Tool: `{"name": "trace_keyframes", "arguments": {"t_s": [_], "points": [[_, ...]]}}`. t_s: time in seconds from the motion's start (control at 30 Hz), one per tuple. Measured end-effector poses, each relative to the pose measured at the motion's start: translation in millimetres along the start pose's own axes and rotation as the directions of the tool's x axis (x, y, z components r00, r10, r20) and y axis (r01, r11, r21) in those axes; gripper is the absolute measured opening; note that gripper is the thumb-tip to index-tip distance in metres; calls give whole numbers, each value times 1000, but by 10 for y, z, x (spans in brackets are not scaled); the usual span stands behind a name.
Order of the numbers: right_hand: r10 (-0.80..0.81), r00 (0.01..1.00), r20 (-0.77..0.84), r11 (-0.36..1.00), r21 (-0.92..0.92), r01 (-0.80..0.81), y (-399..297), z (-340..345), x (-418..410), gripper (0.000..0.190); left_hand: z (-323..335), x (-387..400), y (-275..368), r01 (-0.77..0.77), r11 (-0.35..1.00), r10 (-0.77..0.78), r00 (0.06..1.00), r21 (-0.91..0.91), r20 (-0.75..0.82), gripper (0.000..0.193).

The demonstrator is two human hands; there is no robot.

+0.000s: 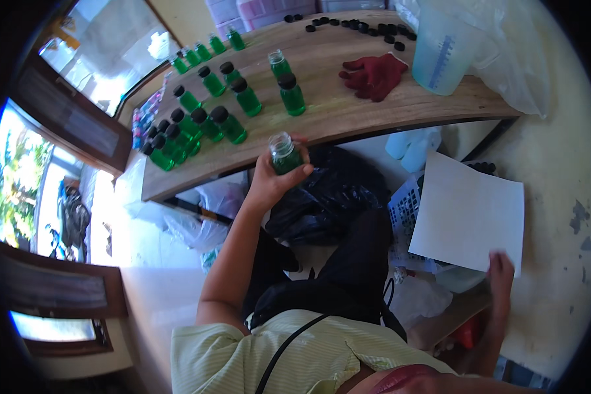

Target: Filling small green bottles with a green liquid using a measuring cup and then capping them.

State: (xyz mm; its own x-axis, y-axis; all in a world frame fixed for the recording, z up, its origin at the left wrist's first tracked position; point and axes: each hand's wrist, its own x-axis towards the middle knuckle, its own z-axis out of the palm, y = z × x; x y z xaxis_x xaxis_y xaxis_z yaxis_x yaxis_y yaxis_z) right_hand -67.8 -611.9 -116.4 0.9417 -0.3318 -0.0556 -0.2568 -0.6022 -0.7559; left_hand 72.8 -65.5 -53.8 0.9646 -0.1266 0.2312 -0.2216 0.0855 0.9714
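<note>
My left hand [271, 180] is closed around an uncapped glass bottle of green liquid [284, 156], held upright just off the table's front edge. Out to the right, my right hand [501, 268] is at the lower edge of a white sheet [470, 214]; its fingers are blurred, so whether they grip the sheet cannot be told. Several green-filled bottles with black caps [229, 125] stand on the wooden table [325, 115]. Uncapped ones [235, 39] stand along its far side, and another [277, 61] stands behind a capped bottle. Loose black caps [354, 24] are scattered at the back.
A dark red glove [374, 76] and a translucent measuring jug [441, 59] are on the table's right part. Below the table are a black plastic bag [335, 197] and clear bags [202, 226]. A perforated plastic basket [404, 207] is partly under the sheet.
</note>
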Motion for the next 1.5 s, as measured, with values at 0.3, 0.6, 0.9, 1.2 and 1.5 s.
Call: {"name": "trace_keyframes", "arguments": {"t_s": [0.3, 0.6, 0.9, 1.2, 1.5], "points": [[-806, 581, 115, 583, -22, 812, -3436, 2038, 2503, 19, -450, -125, 58, 78, 997, -77, 997, -21, 16, 48], [-590, 795, -138, 737, -494, 461, -3080, 2805, 4790, 27, -582, -178, 69, 90, 995, -93, 992, 31, 88, 47], [-697, 716, 21, 693, 275, 666, -3874, 2438, 3072, 33, -543, -45, 134, 119, 992, -113, 988, -52, 101, 44], [-817, 535, 217, 427, 851, 305, -4076, 2511, 497, 35, -382, -36, 254, -14, 996, 18, 999, -84, 49, 44], [-772, 423, 474, 591, 780, 204, -3878, 2464, 79, 45, -332, -404, 372, 72, 997, -71, 997, -42, 36, 36]]}}
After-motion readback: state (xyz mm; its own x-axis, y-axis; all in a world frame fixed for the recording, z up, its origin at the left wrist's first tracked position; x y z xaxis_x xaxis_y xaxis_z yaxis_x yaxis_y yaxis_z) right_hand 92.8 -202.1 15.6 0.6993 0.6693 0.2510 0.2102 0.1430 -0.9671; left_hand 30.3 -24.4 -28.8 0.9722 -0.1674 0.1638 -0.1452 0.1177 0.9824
